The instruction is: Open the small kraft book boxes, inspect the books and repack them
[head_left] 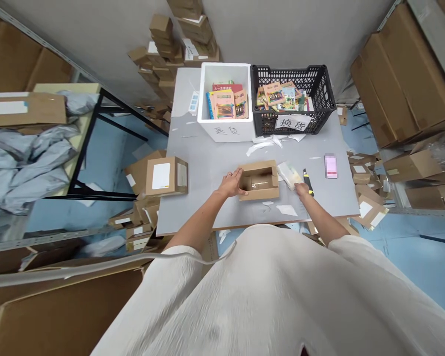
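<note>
Open carton (259, 194): left hand (231, 183), fingers clamped on it. White packet (288, 174), right of carton: right hand (301, 189) likewise clamped.

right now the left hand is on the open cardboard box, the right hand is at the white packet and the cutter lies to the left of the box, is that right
Not quite: the head view shows the cutter to the right of the open cardboard box. The left hand and right hand are as you say.
</note>
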Demonstrator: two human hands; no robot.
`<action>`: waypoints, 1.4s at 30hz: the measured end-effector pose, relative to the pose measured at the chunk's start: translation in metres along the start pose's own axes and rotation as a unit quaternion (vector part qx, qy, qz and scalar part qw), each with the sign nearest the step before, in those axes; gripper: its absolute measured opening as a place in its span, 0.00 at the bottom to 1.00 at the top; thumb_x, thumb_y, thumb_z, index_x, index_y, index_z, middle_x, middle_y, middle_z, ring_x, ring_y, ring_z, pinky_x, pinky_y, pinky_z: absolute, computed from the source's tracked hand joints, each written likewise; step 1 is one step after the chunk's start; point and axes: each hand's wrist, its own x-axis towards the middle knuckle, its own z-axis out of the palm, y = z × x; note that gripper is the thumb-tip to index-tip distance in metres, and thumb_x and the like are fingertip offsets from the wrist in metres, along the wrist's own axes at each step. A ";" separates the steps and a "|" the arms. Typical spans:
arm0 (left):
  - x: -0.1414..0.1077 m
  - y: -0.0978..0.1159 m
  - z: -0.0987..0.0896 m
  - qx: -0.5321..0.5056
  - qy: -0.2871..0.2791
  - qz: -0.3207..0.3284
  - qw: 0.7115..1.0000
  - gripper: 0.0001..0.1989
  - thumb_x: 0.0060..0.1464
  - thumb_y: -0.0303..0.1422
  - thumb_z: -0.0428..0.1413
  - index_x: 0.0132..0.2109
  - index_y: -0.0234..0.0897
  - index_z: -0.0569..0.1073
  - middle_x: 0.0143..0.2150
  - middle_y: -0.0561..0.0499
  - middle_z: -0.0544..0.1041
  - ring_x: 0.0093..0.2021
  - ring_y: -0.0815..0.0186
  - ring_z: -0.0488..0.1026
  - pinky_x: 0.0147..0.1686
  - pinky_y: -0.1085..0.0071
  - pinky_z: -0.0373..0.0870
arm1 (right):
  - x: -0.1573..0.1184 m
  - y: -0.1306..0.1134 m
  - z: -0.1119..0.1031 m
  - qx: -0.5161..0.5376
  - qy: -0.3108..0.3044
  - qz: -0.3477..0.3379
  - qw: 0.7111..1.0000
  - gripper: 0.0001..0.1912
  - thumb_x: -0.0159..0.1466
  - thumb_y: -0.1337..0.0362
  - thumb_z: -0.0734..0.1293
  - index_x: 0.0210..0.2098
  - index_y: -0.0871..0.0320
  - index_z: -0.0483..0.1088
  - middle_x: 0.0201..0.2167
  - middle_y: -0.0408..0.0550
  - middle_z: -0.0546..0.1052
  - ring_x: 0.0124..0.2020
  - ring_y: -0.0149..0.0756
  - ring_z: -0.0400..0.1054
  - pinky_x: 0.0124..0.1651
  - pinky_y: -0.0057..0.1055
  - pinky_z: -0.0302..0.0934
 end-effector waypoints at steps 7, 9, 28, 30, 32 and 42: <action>0.000 -0.001 0.004 -0.011 0.016 0.015 1.000 0.69 0.52 0.57 0.73 0.88 0.46 0.45 0.90 0.38 0.43 0.80 0.28 0.58 0.74 0.43 0.61 | -0.026 -0.023 0.004 -0.124 -0.203 -0.342 0.909 0.19 0.65 0.57 0.70 0.54 0.55 0.80 0.64 0.59 0.77 0.53 0.47 0.79 0.62 0.48 0.76; -0.001 -0.001 0.007 -0.018 0.030 0.024 0.999 0.68 0.52 0.56 0.73 0.87 0.46 0.46 0.90 0.38 0.43 0.79 0.28 0.59 0.73 0.43 0.63 | -0.036 -0.028 0.011 -0.160 -0.264 -0.398 0.864 0.25 0.65 0.57 0.72 0.61 0.53 0.79 0.72 0.60 0.71 0.61 0.51 0.77 0.65 0.50 0.75; -0.052 0.028 0.021 -0.042 0.266 0.162 0.949 0.15 0.75 0.33 0.51 0.51 0.46 0.83 0.56 0.42 0.83 0.72 0.49 0.68 0.75 0.38 0.54 | -0.073 -0.049 0.002 -0.261 -0.235 -0.446 0.823 0.33 0.65 0.60 0.75 0.70 0.50 0.79 0.77 0.56 0.70 0.62 0.51 0.79 0.65 0.48 0.76; -0.051 0.028 0.007 -0.037 0.264 0.148 0.952 0.17 0.75 0.32 0.49 0.54 0.47 0.83 0.58 0.41 0.83 0.74 0.49 0.66 0.76 0.39 0.53 | -0.077 -0.062 0.005 -0.250 -0.225 -0.445 0.830 0.33 0.66 0.59 0.76 0.70 0.48 0.79 0.78 0.54 0.70 0.60 0.50 0.79 0.66 0.48 0.76; -0.048 0.025 -0.007 -0.036 0.255 0.129 0.958 0.18 0.73 0.31 0.49 0.57 0.47 0.83 0.59 0.40 0.82 0.75 0.48 0.64 0.77 0.39 0.51 | -0.081 -0.076 0.015 -0.243 -0.218 -0.449 0.832 0.32 0.66 0.60 0.76 0.70 0.47 0.79 0.78 0.53 0.71 0.60 0.50 0.79 0.67 0.49 0.75; -0.041 -0.026 -0.048 -0.027 0.246 0.036 0.968 0.31 0.67 0.28 0.50 0.74 0.40 0.74 0.69 0.32 0.76 0.82 0.42 0.55 0.79 0.33 0.43 | -0.092 -0.128 0.114 -0.237 -0.252 -0.465 0.815 0.34 0.65 0.62 0.74 0.71 0.51 0.79 0.75 0.51 0.74 0.53 0.45 0.81 0.66 0.46 0.76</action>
